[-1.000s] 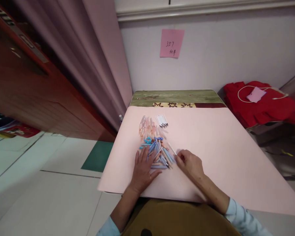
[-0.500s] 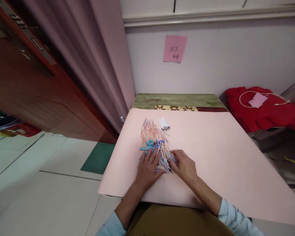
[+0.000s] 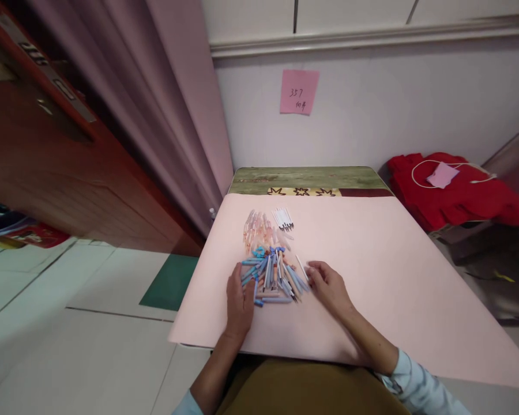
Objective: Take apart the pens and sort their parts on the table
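A loose pile of blue, white and pale pens and pen parts lies on the pink-covered table. My left hand rests against the pile's left side, fingers stretched out and thumb apart. On the other side, just clear of the pile, my right hand has its fingers bent together at the lower end of a slim white pen refill. Beyond the pile sits a group of clear, orange-tinted pen barrels. Beside them is a neat row of white refills with black tips.
Green wood-patterned tabletop shows past the pink cover, against the wall. A pink note is stuck on that wall. Red cloth with a white cord lies at the right. A curtain and brown door stand left.
Both hands have come off the top of the pile, the left one moving to its left edge and the right one rightward. A white refill now shows at my right fingertips.
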